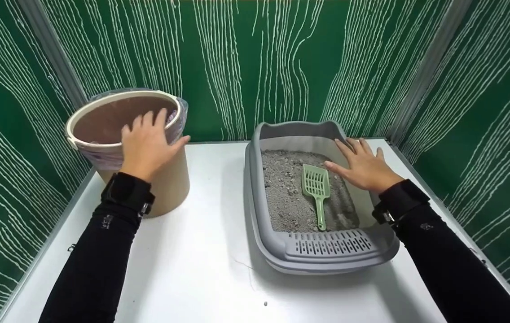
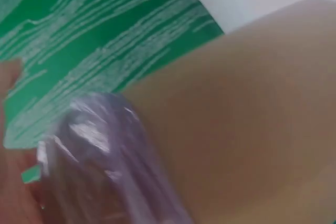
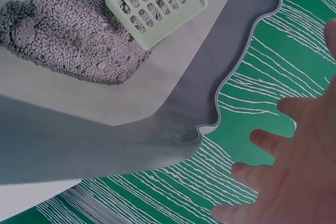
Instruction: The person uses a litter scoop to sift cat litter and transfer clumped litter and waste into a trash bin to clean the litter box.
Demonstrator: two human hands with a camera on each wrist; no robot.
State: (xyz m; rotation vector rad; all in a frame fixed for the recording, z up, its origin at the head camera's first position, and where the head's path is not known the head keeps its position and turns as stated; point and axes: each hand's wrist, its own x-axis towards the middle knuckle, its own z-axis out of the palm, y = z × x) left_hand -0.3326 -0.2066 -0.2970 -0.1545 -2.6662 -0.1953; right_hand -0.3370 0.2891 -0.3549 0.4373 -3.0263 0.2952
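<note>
My left hand [image 1: 147, 146], fingers spread, is over the near right rim of a tan trash bin [image 1: 169, 188]. A clear purplish plastic liner [image 2: 100, 140] folds over the bin's rim and shows close beside that hand in the left wrist view. To the right, my right hand [image 1: 365, 166] is spread above the right wall of a grey litter box [image 1: 255, 197], holding nothing. Grey cat litter [image 1: 282, 193] covers the box's floor. On the litter lies a light green slotted litter scoop [image 1: 315, 184], its handle pointing toward me.
Both bin and box stand on a white table [image 1: 201, 269]. Green walls [image 1: 219, 67] with white wavy lines enclose it at the back and sides, with grey metal posts [image 1: 434, 67] at the corners. A small grey crumb [image 1: 265, 303] lies near the front edge.
</note>
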